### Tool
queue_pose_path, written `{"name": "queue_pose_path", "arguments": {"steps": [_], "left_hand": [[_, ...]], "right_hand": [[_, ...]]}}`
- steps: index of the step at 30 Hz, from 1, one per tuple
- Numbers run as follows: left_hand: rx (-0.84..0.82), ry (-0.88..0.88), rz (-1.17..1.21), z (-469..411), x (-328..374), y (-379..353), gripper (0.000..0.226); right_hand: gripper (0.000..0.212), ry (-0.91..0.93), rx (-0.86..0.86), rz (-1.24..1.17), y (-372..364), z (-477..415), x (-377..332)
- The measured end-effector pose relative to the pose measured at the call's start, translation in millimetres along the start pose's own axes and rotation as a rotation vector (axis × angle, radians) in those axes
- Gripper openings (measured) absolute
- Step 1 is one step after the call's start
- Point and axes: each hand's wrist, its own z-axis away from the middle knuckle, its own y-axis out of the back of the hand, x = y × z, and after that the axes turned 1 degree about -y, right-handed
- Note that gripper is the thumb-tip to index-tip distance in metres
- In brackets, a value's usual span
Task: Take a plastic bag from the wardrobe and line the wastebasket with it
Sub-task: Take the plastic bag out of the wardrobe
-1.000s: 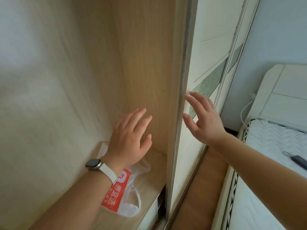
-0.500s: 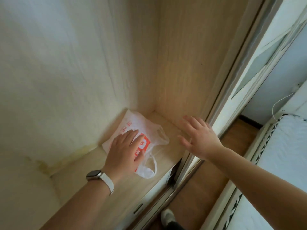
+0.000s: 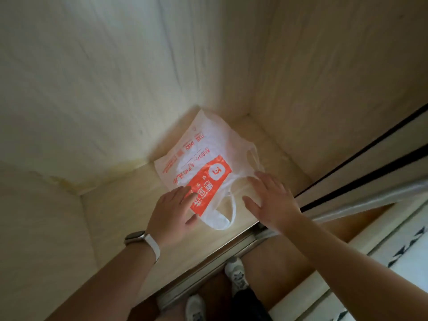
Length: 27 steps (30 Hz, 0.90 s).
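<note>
Head view: a white plastic bag (image 3: 203,163) with an orange printed panel lies flat on the wardrobe shelf (image 3: 125,205), near the back corner. The left hand (image 3: 171,212), smartwatch (image 3: 135,237) on its wrist, presses straight fingers on the orange print. The right hand (image 3: 271,200), fingers spread apart, rests over the bag's handle loops.

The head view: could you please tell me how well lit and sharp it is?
Head view: dim, warm light, brightest on the shelf beside the plastic bag; its red print is soft; left hand and right hand slightly blurred; the wide-angle lens slants the wardrobe walls outward.
</note>
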Motion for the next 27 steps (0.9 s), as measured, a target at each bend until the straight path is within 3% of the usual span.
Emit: {"name": "queue_pose_path", "arguments": {"steps": [11, 14, 18, 23, 27], "left_hand": [[-0.345, -0.088, -0.04, -56, -42, -173, 0.094], [-0.36, -0.169, -0.075, -68, -45, -210, 0.101], [-0.37, -0.15, -0.097, -86, -48, -248, 0.103], [-0.155, -0.137, -0.071, -107, -49, -274, 0.086], [0.017, -0.157, -0.025, -130, -47, -288, 0.035]], "right_hand": [[0.065, -0.068, -0.133, -0.024, -155, -66, 57], [0.063, -0.102, -0.155, -0.041, -185, -78, 65], [0.062, -0.121, -0.152, -0.06, -217, -88, 78], [0.061, -0.133, -0.106, -0.137, -237, -92, 91], [0.056, -0.152, -0.025, -0.21, -246, -97, 98]]}}
